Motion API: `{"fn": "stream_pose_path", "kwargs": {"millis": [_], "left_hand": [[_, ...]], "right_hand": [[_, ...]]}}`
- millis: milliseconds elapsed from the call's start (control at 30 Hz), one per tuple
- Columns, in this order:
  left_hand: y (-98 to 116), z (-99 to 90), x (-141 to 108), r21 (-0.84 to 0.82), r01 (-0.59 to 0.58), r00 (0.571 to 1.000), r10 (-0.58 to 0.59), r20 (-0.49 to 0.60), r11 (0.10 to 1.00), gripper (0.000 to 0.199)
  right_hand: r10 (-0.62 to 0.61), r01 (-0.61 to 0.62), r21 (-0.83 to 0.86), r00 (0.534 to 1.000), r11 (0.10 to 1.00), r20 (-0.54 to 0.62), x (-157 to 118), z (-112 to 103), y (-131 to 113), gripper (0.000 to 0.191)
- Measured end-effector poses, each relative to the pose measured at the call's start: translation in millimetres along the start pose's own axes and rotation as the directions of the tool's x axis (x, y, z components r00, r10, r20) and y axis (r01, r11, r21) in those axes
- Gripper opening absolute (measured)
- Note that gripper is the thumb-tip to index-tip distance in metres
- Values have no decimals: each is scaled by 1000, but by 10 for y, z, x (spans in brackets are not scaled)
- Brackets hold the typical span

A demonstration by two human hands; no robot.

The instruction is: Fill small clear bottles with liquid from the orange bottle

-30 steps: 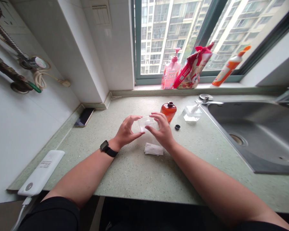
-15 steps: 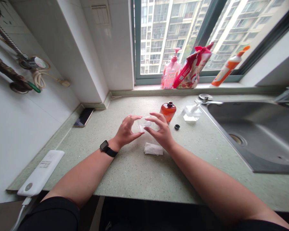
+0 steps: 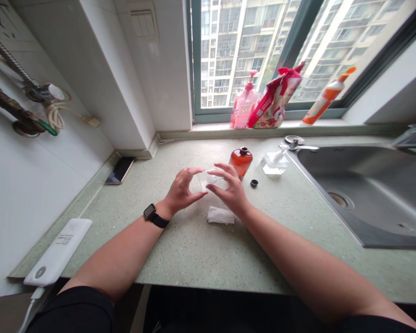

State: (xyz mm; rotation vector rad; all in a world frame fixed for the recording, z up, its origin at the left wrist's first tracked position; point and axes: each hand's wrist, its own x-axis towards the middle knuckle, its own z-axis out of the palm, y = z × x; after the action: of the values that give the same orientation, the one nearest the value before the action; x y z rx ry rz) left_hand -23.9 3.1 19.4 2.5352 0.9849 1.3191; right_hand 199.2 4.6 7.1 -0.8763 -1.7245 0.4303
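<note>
Between both hands is a clear, box-shaped container (image 3: 211, 179), its sides partly covered by my fingers. My left hand (image 3: 183, 189) grips its left side, fingers on the far edge and thumb on the near one. From the right, my right hand (image 3: 231, 187) grips it the same way, fingers curled over it. Just beyond my right hand stands an amber bottle (image 3: 241, 162) with no cap on its neck. A black cap (image 3: 254, 183) lies beside it. Nearer to me, a folded white tissue (image 3: 221, 215) rests on the counter.
A clear square pump dispenser (image 3: 274, 163) stands near the steel sink (image 3: 367, 189). On the windowsill are a pink pump bottle (image 3: 244, 106), a red bag (image 3: 277, 99) and an orange-and-white bottle (image 3: 326, 99). Left lie a phone (image 3: 119, 170) and a cabled white power bank (image 3: 58, 252).
Both hands keep hold of the clear container in nearly the same place. The camera view has shifted very slightly; nothing else has visibly moved.
</note>
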Motion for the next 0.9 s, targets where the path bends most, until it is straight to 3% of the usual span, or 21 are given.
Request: {"fn": "stream_pose_path", "kwargs": {"millis": [100,200,300,600,900], "left_hand": [[2,-9,5,-13,18,1000,-18,-16,1000,63],[-4,-21,7,-13,46,998,-46,-43,999,64],[-8,-25,4,19,52,997,-51,-55,998,63],[-25,1,-15,186,0,1000,-3,14,983,64],[-52,-11,-18,243,40,999,-47,22,969,69]], "right_hand": [[47,-44,60,998,997,-42,7,7,21,39],[62,-55,92,996,994,-67,15,8,32,31],[32,-30,25,998,999,-62,20,-3,21,22],[-62,57,-66,996,996,-71,29,-27,-44,24],[-64,60,-115,997,992,-35,85,-119,-113,15]]}}
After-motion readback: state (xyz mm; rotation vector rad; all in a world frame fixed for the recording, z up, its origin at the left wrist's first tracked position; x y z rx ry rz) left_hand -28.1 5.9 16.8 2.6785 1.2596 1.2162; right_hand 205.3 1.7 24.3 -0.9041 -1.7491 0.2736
